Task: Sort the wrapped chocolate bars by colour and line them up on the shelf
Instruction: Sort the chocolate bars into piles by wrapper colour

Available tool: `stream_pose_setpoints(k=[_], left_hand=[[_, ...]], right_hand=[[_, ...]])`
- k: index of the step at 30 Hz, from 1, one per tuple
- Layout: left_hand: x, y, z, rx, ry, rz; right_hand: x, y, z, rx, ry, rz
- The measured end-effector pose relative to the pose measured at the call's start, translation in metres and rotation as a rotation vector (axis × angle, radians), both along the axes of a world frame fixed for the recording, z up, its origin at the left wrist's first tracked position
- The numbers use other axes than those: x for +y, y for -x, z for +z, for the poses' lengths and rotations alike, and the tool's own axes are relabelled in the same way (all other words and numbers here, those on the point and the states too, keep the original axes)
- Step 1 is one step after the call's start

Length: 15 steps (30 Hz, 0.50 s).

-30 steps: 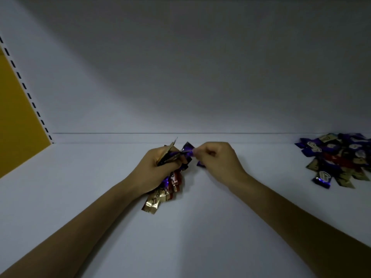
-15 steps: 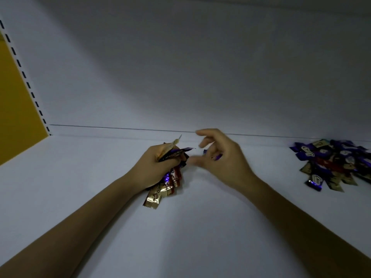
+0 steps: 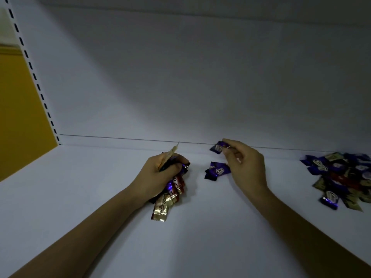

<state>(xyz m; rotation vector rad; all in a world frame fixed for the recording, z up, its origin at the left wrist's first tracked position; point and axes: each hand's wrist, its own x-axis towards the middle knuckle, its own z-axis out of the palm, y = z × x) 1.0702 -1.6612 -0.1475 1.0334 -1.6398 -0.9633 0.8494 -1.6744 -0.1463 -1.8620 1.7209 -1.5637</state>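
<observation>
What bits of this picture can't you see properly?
All in the head view, the only one:
1. The bundle of bars gripped by the left hand: its fingers cover most of it, so the bars cannot be counted.
2. The mixed pile at the right: cut off by the picture's edge, and its bars overlap.
3. The purple bar pinched by the right hand: its print is too small and dim to read, and fingertips cover one end.
</observation>
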Motion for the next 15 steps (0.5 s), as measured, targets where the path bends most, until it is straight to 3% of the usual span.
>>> stream_pose_setpoints(k=[7,10,12,15], left_hand=[[-0.003,0.001,-0.002,0.11,-0.028,0.083],[-0.002,0.003,-0.004,-0.13,0.136,0.118],[0.0,0.005,-0.005,-0.245,0.219,0.12],[0.004,0.006,-0.003,-0.358,0.354,0.157]], right_hand=[[-0.003,0.0,-0.008,0.475,-0.251,-0.041],[0.01,-0.017,0.005,0.296,-0.081,0.058],[0.023,-0.038,0.014,0.112,-0.093,0.282],[0.038,-0.066,0.017,0.034,-0.131,0.427]])
